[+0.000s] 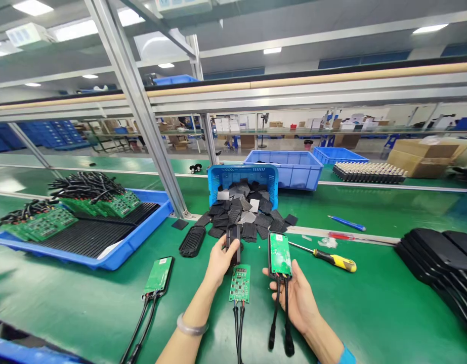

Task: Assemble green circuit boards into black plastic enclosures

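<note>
My left hand (219, 261) is closed around a small black plastic housing (234, 241), held upright above the green mat. Just below it lies a green circuit board (240, 283) with two black cables trailing toward me. My right hand (297, 297) grips a black case with a green circuit board (280, 254) seated in it, its two black cables (281, 318) hanging down over my palm. Another board in a black case (159, 275) lies to the left with its cables.
A tipped blue basket (242, 177) spills several black ribbed plates (244, 216) ahead of my hands. A blue tray (115, 253) with green boards and black wires sits left. A yellow-handled screwdriver (334, 259), a blue screwdriver (347, 223), and stacked black covers (441, 258) lie right.
</note>
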A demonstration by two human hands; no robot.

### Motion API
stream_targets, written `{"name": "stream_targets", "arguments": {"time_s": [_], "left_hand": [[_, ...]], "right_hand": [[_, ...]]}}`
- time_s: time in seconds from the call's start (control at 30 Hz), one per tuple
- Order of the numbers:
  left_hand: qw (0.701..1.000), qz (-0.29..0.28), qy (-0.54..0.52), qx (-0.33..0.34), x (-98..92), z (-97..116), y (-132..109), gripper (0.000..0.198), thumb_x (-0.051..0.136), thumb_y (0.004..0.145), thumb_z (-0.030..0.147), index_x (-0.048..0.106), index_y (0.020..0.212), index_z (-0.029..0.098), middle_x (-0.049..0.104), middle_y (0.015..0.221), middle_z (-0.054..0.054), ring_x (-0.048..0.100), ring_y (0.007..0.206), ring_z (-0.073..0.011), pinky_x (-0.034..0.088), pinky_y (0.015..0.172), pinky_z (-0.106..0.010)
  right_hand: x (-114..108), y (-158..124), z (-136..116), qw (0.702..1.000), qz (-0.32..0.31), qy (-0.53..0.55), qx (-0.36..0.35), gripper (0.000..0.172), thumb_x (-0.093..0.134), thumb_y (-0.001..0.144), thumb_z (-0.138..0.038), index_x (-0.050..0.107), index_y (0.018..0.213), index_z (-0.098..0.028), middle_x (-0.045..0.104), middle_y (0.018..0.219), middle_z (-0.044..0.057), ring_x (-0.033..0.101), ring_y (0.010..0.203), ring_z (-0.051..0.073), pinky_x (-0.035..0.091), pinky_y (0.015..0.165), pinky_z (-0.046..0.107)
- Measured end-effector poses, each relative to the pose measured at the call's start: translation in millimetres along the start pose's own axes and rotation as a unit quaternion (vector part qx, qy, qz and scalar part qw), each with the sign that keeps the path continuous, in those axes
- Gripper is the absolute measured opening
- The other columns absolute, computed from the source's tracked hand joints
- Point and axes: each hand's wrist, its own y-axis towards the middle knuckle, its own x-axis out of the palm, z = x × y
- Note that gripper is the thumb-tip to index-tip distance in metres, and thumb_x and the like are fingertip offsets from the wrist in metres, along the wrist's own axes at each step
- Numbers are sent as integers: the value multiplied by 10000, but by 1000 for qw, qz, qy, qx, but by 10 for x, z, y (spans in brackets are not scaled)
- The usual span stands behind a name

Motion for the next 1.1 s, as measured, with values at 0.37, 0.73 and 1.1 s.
{"name": "stream_targets", "arguments": {"time_s": [0.37, 0.73, 1.1], "left_hand": [[894, -136, -378, -201, 203, 60, -185, 367, 664, 739, 380, 635, 975, 100, 708, 902, -123, 679, 793, -238, 549, 746, -380], [887, -219, -392, -110, 389, -26, -453, 673, 869, 599, 226, 567, 1200, 229, 619, 1111, -52, 582, 1011, -171, 457, 856, -270], [897, -248, -364, -37, 357, 7, -453, 789, 902, 511, 168, 520, 1194, 263, 551, 1072, -39, 571, 1001, -194, 443, 893, -340]], "right_hand": [[-54, -124, -238, 971, -40, -226, -65, 612, 478, 838, -658, 681, 1079, -133, 705, 758, 76, 507, 559, 134, 457, 537, 243], [-227, -1, -156, 723, -27, -622, -297, 534, 450, 899, -519, 452, 1394, -316, 591, 1227, 63, 603, 1039, 216, 503, 876, 304], [-296, 21, -97, 658, -57, -660, -357, 483, 541, 891, -434, 471, 1364, -364, 549, 1188, 38, 582, 1074, 187, 503, 888, 267]]}}
